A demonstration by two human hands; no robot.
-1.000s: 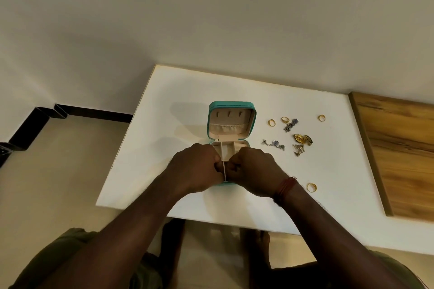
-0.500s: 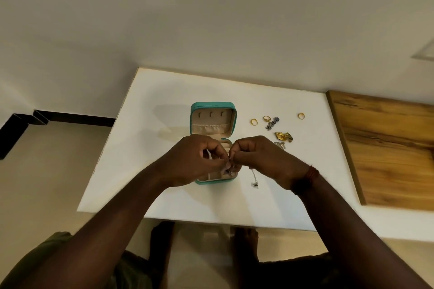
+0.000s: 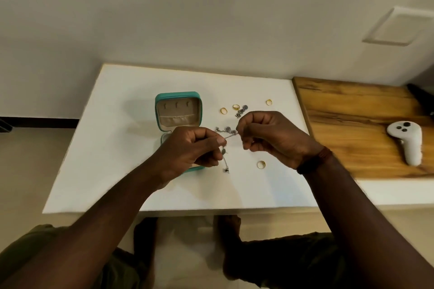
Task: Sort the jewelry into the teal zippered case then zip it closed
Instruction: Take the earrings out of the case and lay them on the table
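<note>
The teal zippered case stands open on the white table, its beige lid upright and its base mostly hidden behind my left hand. Both hands pinch a thin silver chain stretched between them above the table; its loose end with a small charm dangles down below my left hand. My right hand holds the chain's other end. Gold rings lie loose: one near my right wrist, others beyond the hands. A silver flower piece lies beside them.
A wooden board adjoins the table on the right, with a white handheld controller lying on it. The wall runs close behind the table. My knees and feet show below the near table edge.
My hands lifted off the case and shifted right, drawing the silver chain out between them. The camera tilted, bringing the controller into view.
</note>
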